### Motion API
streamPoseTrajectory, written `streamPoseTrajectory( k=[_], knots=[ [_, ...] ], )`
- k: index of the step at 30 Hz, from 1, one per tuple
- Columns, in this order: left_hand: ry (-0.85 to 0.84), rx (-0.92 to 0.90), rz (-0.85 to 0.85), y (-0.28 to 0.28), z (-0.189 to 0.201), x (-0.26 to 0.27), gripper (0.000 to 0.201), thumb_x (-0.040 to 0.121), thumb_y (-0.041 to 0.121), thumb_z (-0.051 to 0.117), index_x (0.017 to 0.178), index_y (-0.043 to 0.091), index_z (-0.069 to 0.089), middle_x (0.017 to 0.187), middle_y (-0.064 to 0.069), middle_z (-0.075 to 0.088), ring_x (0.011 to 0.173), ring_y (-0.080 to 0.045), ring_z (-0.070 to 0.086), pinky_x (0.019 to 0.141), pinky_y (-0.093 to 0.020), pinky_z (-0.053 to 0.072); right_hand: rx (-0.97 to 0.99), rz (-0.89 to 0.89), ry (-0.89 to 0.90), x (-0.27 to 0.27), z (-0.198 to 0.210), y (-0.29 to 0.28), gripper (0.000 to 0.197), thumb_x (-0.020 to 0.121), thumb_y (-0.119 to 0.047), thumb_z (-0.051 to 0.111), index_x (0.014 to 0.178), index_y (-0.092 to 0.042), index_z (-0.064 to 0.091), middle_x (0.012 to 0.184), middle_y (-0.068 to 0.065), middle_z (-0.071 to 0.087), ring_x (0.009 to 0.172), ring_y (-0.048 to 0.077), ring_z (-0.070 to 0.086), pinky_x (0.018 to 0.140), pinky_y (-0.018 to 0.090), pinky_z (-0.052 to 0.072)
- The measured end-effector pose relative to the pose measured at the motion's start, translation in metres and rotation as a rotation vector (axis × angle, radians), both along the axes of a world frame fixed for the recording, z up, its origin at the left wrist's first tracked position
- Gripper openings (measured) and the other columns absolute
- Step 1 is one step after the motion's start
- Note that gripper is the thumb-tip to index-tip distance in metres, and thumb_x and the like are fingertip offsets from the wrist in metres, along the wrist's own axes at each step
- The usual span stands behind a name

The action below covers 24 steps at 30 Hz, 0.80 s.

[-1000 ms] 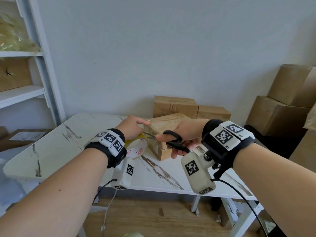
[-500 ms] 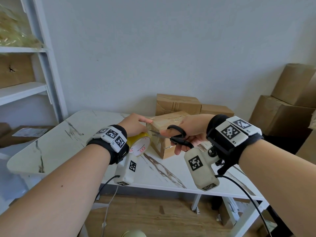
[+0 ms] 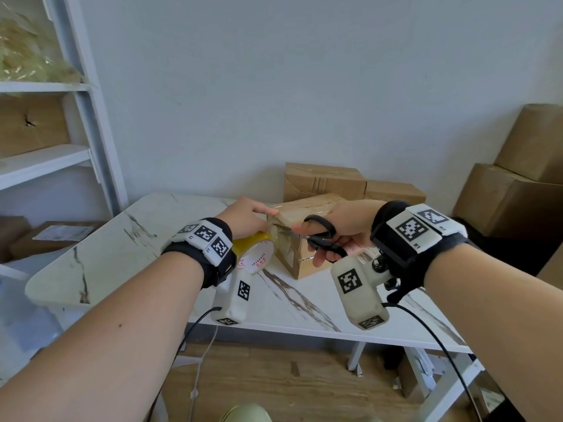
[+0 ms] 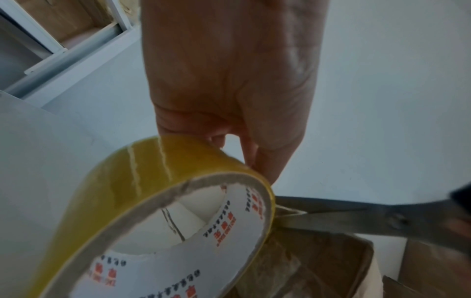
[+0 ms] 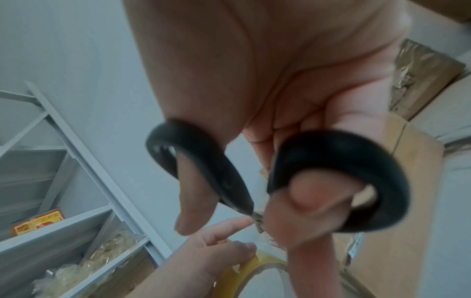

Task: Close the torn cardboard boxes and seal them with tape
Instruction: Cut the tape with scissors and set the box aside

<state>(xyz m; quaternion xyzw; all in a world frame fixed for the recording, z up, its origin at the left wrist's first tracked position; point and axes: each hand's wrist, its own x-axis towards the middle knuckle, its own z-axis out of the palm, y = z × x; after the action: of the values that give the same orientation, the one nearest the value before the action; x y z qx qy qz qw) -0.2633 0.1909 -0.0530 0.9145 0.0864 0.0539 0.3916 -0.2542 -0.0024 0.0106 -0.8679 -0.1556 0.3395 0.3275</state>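
A small cardboard box (image 3: 307, 236) wrapped in clear tape stands on the marble table (image 3: 128, 254). My left hand (image 3: 248, 219) holds a yellow tape roll (image 3: 257, 252) beside the box's left corner, with the forefinger stretched onto the box top. The roll (image 4: 163, 221) fills the left wrist view. My right hand (image 3: 341, 226) grips black-handled scissors (image 3: 320, 239), thumb and fingers through the loops (image 5: 331, 181). The blades (image 4: 356, 219) are parted around the tape strip between roll and box.
Two more cardboard boxes (image 3: 324, 181) stand behind against the wall. Large boxes (image 3: 518, 184) are stacked at the right. A white shelf unit (image 3: 76, 117) stands left of the table. The table's front edge (image 3: 304, 330) lies below my wrists.
Both hands stay at the box's left corner. The scissors have shifted slightly toward the tape strip by the roll; the head view has tilted a little.
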Motion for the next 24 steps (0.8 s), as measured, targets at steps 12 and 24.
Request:
streamPoseTrajectory(
  k=[12, 24],
  knots=[
    [0.018, 0.001, -0.014, 0.006, 0.001, 0.004, 0.042, 0.085, 0.009, 0.062, 0.118, 0.033, 0.064, 0.133, -0.004, 0.055, 0.113, -0.022, 0.055, 0.095, -0.029, 0.045, 0.093, -0.052, -0.01, 0.004, -0.013, 0.017, 0.041, 0.083, -0.046, 0.066, 0.08, -0.006, 0.059, 0.059, 0.009, 0.064, 0.039, 0.01, 0.054, 0.043, 0.017, 0.05],
    [0.031, 0.018, -0.003, 0.001, 0.0, 0.004, 0.048, 0.083, 0.009, 0.065, 0.123, 0.034, 0.061, 0.13, -0.01, 0.057, 0.115, -0.025, 0.054, 0.093, -0.028, 0.043, 0.117, 0.005, -0.004, 0.002, -0.012, 0.012, 0.033, 0.089, -0.032, 0.064, 0.072, -0.004, 0.056, 0.05, 0.003, 0.052, 0.035, 0.008, 0.046, 0.038, 0.014, 0.038]
  ],
)
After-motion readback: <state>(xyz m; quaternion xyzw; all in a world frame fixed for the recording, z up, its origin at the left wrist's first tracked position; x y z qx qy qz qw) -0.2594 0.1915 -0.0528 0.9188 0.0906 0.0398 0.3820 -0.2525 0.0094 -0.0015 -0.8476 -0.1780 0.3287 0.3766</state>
